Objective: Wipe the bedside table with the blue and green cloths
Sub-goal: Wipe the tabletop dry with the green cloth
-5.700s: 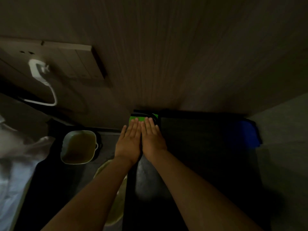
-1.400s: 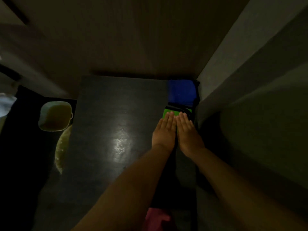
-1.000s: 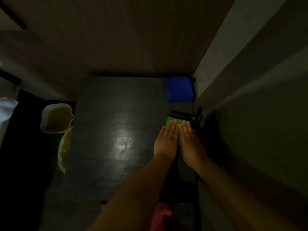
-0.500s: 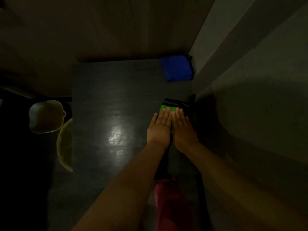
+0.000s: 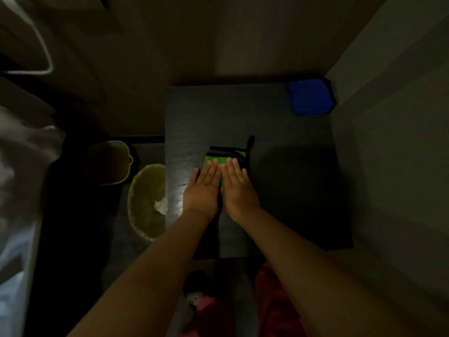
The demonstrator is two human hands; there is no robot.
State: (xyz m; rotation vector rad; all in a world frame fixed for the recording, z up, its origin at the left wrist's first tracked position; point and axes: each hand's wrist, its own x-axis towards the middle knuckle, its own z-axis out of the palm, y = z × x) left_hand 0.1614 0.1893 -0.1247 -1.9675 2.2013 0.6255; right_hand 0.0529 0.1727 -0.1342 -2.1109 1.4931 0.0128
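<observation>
The dark bedside table (image 5: 279,147) fills the middle of the head view. A green cloth (image 5: 213,159) with a black border lies on its left-middle part. My left hand (image 5: 204,188) and my right hand (image 5: 237,188) rest flat on it side by side, fingers together and pointing away from me, covering most of it. A folded blue cloth (image 5: 309,96) lies alone in the table's far right corner, against the wall.
A wall (image 5: 388,142) runs along the table's right side and a wood panel behind it. Left of the table, lower down, stand a round yellowish bin (image 5: 145,203) and a squarish pot (image 5: 109,162). White bedding (image 5: 21,166) is at far left.
Both hands have slid the green cloth from the table's right edge by the wall leftward to its left-middle part. The blue cloth has stayed in its corner.
</observation>
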